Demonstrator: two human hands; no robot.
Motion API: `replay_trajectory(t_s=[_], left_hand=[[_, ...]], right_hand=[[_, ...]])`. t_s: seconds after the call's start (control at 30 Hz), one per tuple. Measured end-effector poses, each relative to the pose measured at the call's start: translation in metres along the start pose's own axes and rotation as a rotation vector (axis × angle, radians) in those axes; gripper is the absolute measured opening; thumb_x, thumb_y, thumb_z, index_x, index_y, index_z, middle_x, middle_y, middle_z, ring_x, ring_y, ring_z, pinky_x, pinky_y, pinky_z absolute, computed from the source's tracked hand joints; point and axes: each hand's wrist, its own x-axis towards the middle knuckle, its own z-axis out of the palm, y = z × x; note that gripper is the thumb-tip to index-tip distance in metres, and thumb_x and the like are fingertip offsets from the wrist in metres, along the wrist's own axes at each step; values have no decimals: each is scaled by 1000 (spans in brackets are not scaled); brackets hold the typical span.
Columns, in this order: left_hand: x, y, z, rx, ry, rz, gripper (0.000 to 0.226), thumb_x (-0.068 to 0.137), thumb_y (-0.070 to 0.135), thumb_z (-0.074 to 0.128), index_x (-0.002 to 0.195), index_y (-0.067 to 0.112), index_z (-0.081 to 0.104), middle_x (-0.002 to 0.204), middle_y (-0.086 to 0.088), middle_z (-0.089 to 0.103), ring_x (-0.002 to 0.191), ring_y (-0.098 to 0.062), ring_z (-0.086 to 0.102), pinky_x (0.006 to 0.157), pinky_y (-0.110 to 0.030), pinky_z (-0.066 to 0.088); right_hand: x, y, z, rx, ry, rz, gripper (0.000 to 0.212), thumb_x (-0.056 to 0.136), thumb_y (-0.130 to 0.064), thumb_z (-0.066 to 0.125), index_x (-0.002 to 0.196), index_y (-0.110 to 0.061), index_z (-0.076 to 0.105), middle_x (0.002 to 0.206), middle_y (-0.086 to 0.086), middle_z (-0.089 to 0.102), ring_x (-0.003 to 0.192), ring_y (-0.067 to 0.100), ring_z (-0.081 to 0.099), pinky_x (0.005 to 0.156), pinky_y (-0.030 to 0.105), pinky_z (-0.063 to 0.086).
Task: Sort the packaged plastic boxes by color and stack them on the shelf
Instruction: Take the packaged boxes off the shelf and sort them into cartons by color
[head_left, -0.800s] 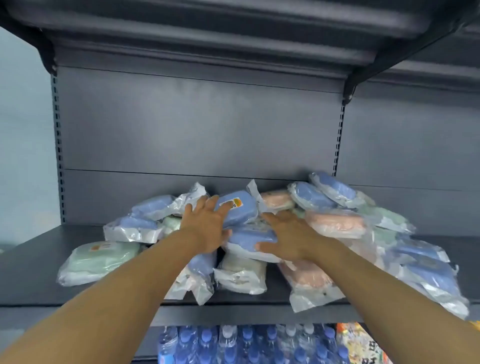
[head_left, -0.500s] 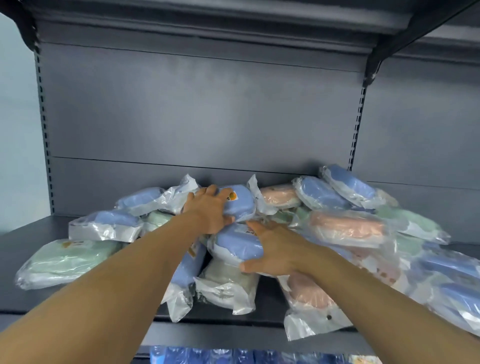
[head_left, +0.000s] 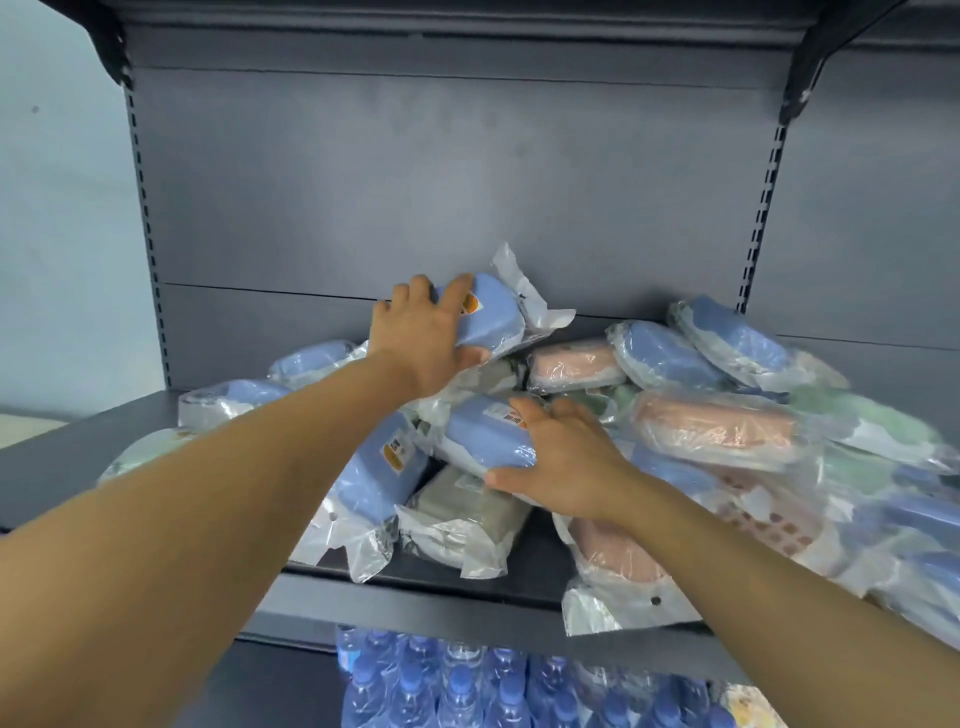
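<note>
A heap of plastic-wrapped boxes in blue, pink, green and grey lies on the dark grey shelf (head_left: 78, 457). My left hand (head_left: 423, 338) grips a blue box (head_left: 493, 317) and holds it raised above the heap, near the back panel. My right hand (head_left: 561, 457) grips a second blue box (head_left: 483, 431) in the middle of the heap, thumb under its front edge. A grey box (head_left: 467, 512) lies under that one. Pink boxes (head_left: 717, 426) and more blue ones (head_left: 660, 353) are piled to the right.
A green box (head_left: 140, 452) and blue boxes (head_left: 228, 397) lie at the left of the heap. Bare shelf surface extends to the far left. Packs of blue-capped water bottles (head_left: 457, 686) stand on the level below. Another shelf hangs overhead.
My left hand has closed on the top blue box and lifted it off the heap. My right hand has shifted a little on the lower blue box.
</note>
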Motion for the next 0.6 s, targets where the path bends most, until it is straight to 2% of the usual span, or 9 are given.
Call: replay_trajectory(t_s=[0.2, 0.3, 0.5, 0.6], left_hand=[[-74, -20, -61, 17, 75, -32, 72, 84, 57, 56, 143, 26, 30, 129, -11, 45, 118, -32, 42, 96, -41, 34], [-123, -39, -89, 27, 84, -37, 73, 82, 57, 58, 143, 25, 32, 129, -9, 46, 116, -33, 44, 93, -40, 36], [-213, -105, -130, -23, -29, -31, 73, 80, 61, 54, 140, 27, 33, 128, -7, 49, 115, -32, 46, 87, -41, 43], [-256, -142, -137, -30, -117, -2, 73, 80, 62, 54, 141, 29, 31, 130, -4, 47, 115, -30, 46, 84, -39, 46]], right_hand=[[-20, -20, -15, 51, 234, -26, 82, 81, -50, 63, 147, -24, 21, 138, 13, 34, 125, 33, 29, 101, 38, 29], [-38, -37, -20, 68, 309, -35, 80, 81, -49, 63, 146, -27, 23, 136, 11, 38, 123, 31, 29, 98, 38, 28], [-88, -100, -12, 99, 309, -38, 80, 81, -49, 63, 146, -26, 24, 137, 14, 38, 126, 33, 30, 100, 41, 29], [-120, -139, 9, 103, 265, -20, 80, 80, -53, 63, 146, -27, 25, 135, 13, 41, 124, 32, 33, 95, 39, 32]])
